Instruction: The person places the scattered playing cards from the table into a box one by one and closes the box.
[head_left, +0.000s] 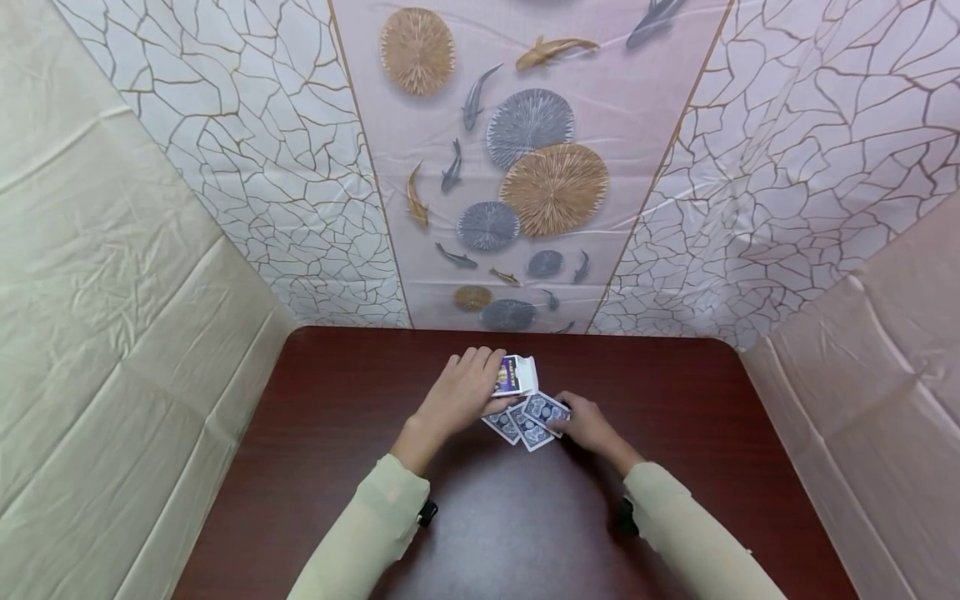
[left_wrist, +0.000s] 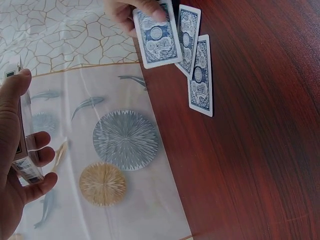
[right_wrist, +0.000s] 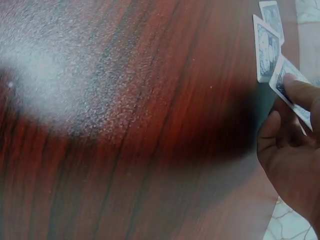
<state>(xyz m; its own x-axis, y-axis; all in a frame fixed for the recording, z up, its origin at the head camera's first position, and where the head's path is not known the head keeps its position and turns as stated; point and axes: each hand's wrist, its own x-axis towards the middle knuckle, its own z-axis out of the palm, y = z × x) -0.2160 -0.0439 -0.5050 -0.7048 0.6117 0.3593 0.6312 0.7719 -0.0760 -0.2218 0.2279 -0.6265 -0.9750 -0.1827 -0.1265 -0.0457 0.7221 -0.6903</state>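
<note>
My left hand [head_left: 463,385] grips a playing card box [head_left: 517,377], white with a purple and yellow printed face, its flap open toward the right. In the left wrist view the thumb and fingers wrap the box [left_wrist: 29,170] from both sides. My right hand [head_left: 590,425] pinches a blue-backed playing card [head_left: 544,408] between thumb and fingers, just below and right of the box. Beneath and beside that card lie two more blue-backed cards, a middle card [head_left: 531,433] and a left card [head_left: 500,423], fanned and overlapping on the table. All three show their backs.
The dark red wood-grain table [head_left: 480,517] reaches back to a patterned cloth wall [head_left: 495,167] with fish and round shapes. Plain beige cloth [head_left: 112,333] hangs along the left side, and similar cloth [head_left: 862,400] along the right. A small black band [head_left: 427,512] sits at the left wrist.
</note>
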